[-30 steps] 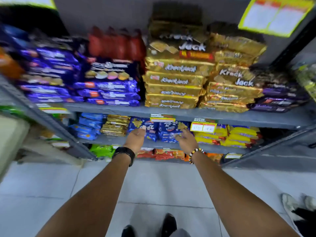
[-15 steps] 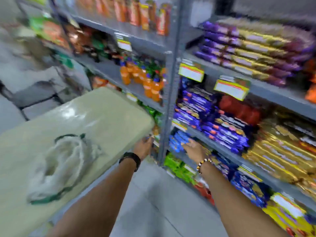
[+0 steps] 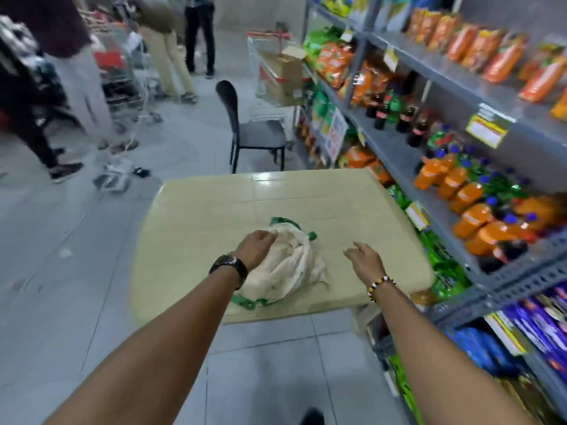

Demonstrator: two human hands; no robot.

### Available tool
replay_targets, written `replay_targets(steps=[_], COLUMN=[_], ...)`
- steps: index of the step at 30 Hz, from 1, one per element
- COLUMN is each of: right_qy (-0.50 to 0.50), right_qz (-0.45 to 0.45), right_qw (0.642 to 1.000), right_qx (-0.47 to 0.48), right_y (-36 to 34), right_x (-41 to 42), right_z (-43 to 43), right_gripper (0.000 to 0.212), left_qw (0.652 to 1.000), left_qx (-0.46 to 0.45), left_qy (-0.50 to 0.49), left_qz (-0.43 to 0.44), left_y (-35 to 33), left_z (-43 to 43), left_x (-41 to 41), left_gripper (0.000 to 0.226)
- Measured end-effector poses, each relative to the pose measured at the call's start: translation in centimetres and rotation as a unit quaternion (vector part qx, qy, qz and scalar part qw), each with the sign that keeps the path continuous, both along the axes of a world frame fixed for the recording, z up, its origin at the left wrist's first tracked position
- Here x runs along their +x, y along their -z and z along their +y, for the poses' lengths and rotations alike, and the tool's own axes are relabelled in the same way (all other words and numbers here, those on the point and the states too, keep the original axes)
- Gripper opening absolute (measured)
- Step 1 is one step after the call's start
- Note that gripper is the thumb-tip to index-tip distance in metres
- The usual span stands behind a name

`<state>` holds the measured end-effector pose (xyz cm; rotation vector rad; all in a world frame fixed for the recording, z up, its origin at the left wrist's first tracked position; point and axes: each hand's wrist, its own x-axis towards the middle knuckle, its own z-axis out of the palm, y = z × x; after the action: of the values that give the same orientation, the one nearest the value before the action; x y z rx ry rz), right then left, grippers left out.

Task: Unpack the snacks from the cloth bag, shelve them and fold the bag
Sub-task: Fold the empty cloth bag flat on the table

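A crumpled white cloth bag (image 3: pixel 288 265) with green handles lies on a beige table (image 3: pixel 214 216). My left hand (image 3: pixel 256 248) is on the bag's left top, fingers curled into the cloth. My right hand (image 3: pixel 363 256) hovers over the table just right of the bag, fingers loosely spread, holding nothing. Snack packets fill the grey shelves (image 3: pixel 478 87) along the right. Whether anything is inside the bag cannot be seen.
A dark chair (image 3: pixel 251 130) stands behind the table. Further back are a trolley with a cardboard box (image 3: pixel 282 75) and several people (image 3: pixel 76 75) standing with carts on the left. Orange drink bottles (image 3: pixel 466 194) crowd the shelf beside the table.
The view swung left from the shelves to the table. Both hands left the shelf; my left hand came down onto the cloth bag and my right hand moved beside it.
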<state>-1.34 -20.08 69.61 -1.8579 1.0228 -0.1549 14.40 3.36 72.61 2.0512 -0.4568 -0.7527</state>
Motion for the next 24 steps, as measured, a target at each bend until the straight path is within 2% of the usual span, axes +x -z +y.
replay_targets(steps=[3,7,13,20,24], right_qy=[-0.031,-0.064,-0.100,-0.127,-0.094], right_qz=[0.006,0.009,0.087,0.186,0.196], right_qw=[0.999,0.998,0.991,0.969,0.960], right_qx=[0.010,0.020,0.035,0.100,0.177], right_y=[0.1,1.6,7.3,15.0,19.7], right_x=[5.1,9.8,12.8,11.6,10.8], right_z=[0.4,-0.1,-2.4,-3.2,-3.3], right_gripper=[0.053,0.052,0.044,0.046,0.060], left_qw=[0.998,0.989,0.968,0.955,0.962], left_qx=[0.004,0.004,0.033,0.052,0.080], left_qy=[-0.065,-0.133,-0.208,-0.230,-0.190], left_qz=[0.026,0.066,0.134,0.177,0.179], left_y=[2.2,4.4,9.3,13.2,15.0], left_z=[3.6,5.7,4.5,0.8,0.4], left_x=[3.2,5.7,9.3,11.5,13.1], left_gripper=[0.046,0.033,0.056,0.052,0.055])
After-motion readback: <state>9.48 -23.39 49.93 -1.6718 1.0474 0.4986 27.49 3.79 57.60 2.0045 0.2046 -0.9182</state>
